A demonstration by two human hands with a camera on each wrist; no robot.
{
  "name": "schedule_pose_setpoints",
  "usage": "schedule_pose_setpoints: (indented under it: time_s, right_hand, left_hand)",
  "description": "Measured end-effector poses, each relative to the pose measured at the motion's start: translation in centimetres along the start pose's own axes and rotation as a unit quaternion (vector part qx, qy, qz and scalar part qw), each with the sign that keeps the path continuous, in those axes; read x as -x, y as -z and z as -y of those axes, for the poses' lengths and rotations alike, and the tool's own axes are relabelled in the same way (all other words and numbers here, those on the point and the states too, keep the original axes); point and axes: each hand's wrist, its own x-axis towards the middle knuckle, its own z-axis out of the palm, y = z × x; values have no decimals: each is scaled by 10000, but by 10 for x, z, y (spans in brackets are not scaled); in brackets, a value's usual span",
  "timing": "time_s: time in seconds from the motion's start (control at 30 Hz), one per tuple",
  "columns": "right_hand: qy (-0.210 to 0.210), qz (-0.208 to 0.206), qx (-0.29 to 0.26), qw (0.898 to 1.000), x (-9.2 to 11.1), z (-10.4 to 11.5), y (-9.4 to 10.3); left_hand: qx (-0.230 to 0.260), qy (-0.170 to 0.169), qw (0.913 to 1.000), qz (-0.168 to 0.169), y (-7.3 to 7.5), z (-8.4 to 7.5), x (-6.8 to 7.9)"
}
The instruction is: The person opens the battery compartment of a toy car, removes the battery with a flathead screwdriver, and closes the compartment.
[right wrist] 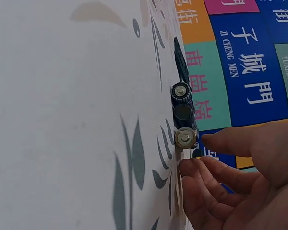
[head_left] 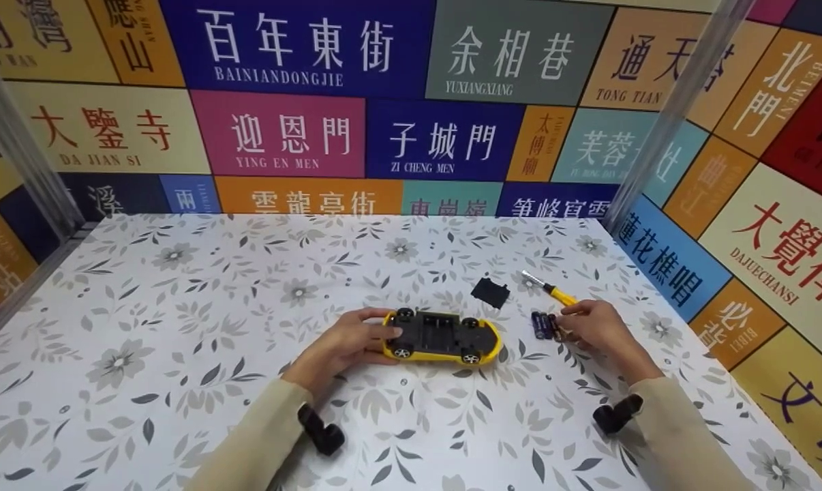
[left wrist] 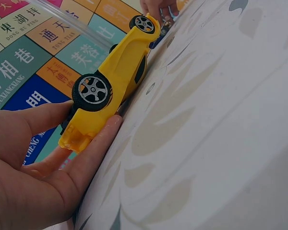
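Observation:
A yellow toy car [head_left: 442,337] lies upside down, its black underside and an uncovered battery compartment facing up. My left hand [head_left: 356,339] grips one end of it, thumb on the underside and fingers along the yellow body; the left wrist view shows the grip close by on the car [left wrist: 117,72]. My right hand [head_left: 598,331] is at three small batteries [head_left: 546,326] standing side by side right of the car. In the right wrist view, the thumb and forefinger are spread slightly at the nearest battery [right wrist: 185,138], fingertips right beside it.
A black battery cover [head_left: 491,292] lies behind the car. Beyond the batteries is a screwdriver [head_left: 551,288] with a yellow handle, close to my right fingers. The flower-patterned tabletop [head_left: 213,286] ends at a wall of coloured signs [head_left: 281,136].

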Motion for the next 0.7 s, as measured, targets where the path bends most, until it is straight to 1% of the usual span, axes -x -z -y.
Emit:
schedule_pose_setpoints:
  time_s: [0.47,0.7]
  right_hand:
    - [-43,35,75,10000,3,1,1]
    - [311,-55,74,9995,5,-3,-1]
  left_hand:
    - [-95,-32,9999,95,1,0,0]
    - [-94,21,9999,127,2,1,2]
